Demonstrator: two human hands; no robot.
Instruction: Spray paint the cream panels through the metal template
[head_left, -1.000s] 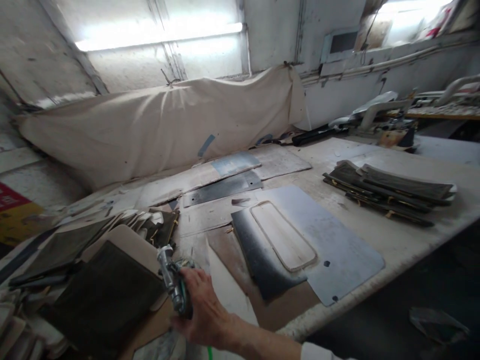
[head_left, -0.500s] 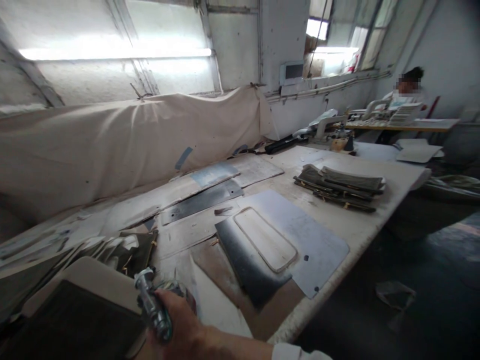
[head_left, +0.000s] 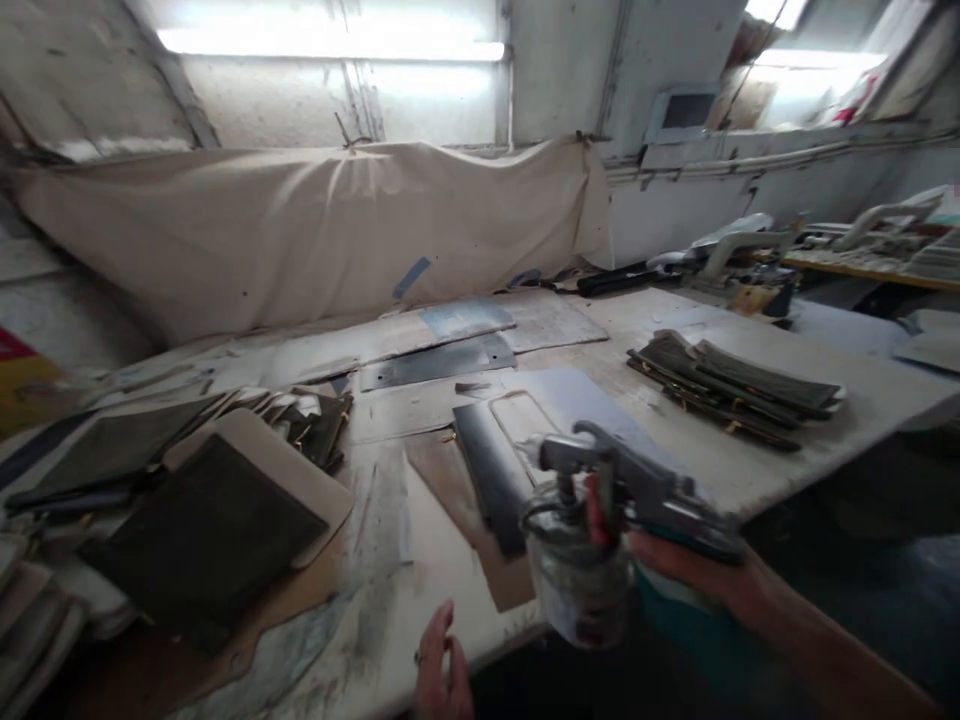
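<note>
Both hands are in view over the near edge of the worktable (head_left: pixel 787 470). My right hand (head_left: pixel 690 565) is closed around the handle of a spray gun (head_left: pixel 600 520), held above the table edge, nozzle pointing left, its cup hanging below. My left hand (head_left: pixel 439 670) is held loose with fingers spread, holding nothing, low at the table's front edge. Just behind the gun lies a grey sheet (head_left: pixel 570 400) with a pale panel (head_left: pixel 525 415) on it. Dark pieces (head_left: pixel 735 385) are stacked to the right; another dark panel (head_left: pixel 202 540) lies well apart on the left.
</note>
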